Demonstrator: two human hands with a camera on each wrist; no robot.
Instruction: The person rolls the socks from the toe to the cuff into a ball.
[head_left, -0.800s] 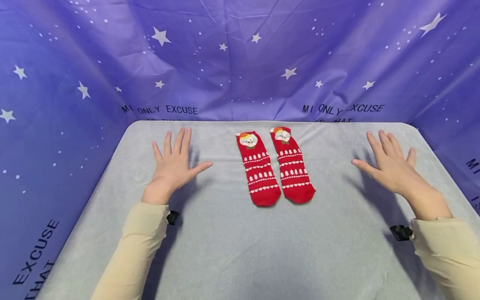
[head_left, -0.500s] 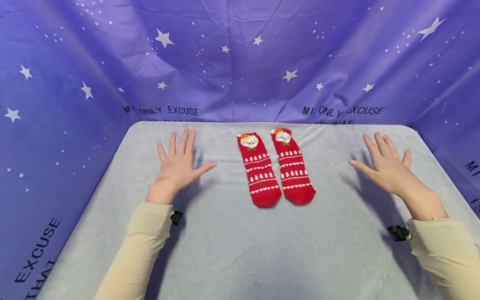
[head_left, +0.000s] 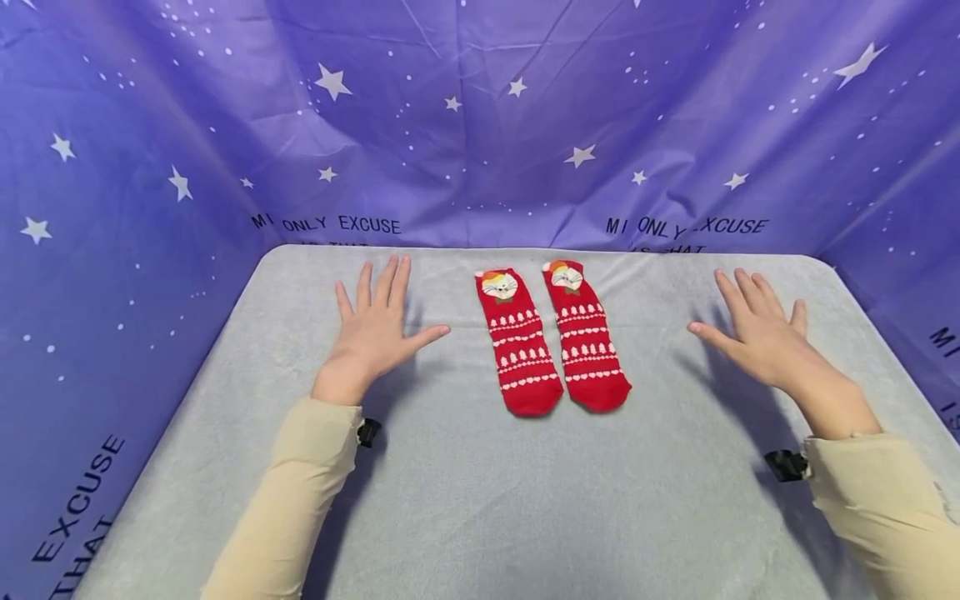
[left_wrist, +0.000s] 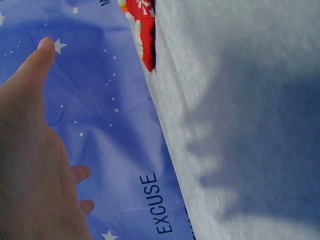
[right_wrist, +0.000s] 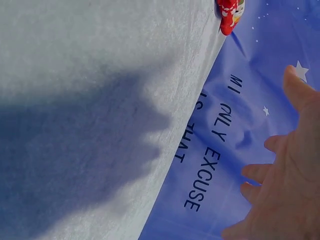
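Two red socks with white tree and heart bands lie flat, side by side, in the middle of the table in the head view. The left sock [head_left: 525,358] and the right sock [head_left: 588,354] each carry a white cat face with an orange hat at the cuff, on the far end. To the left of them my left hand [head_left: 371,333] hovers with fingers spread, holding nothing. My right hand [head_left: 768,342] is likewise spread in the air on the other side, apart from the socks. Both wrist views catch only a bit of red sock [left_wrist: 146,40] at the top.
A grey cloth covers the table [head_left: 480,500], whose far corners are rounded. Purple curtain [head_left: 480,125] with white stars and black lettering stands behind it and along both sides. Small black devices sit at both cuffs.
Both hands have drifted inward toward the socks, the left one moving right and the right one moving left. The socks lie as before; the head view has shifted slightly.
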